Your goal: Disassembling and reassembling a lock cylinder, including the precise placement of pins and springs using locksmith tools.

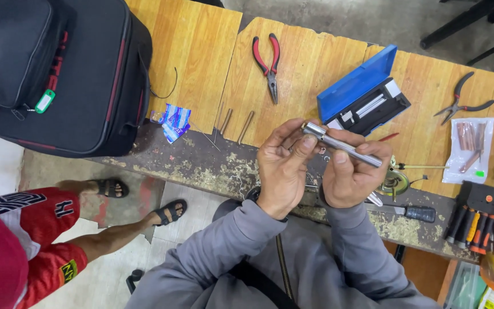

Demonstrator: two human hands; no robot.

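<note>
Both of my hands hold a slim silver metal rod-shaped tool over the front edge of a wooden workbench. My left hand pinches its thicker end between thumb and fingers. My right hand wraps the other end, thumb on top. Grey sleeves cover both arms.
An open blue tool case lies just beyond the hands. Red-handled pliers, dark pliers, a bag of copper pieces, short metal rods, a black bag and a screwdriver set lie around. Another person's sandalled feet are left.
</note>
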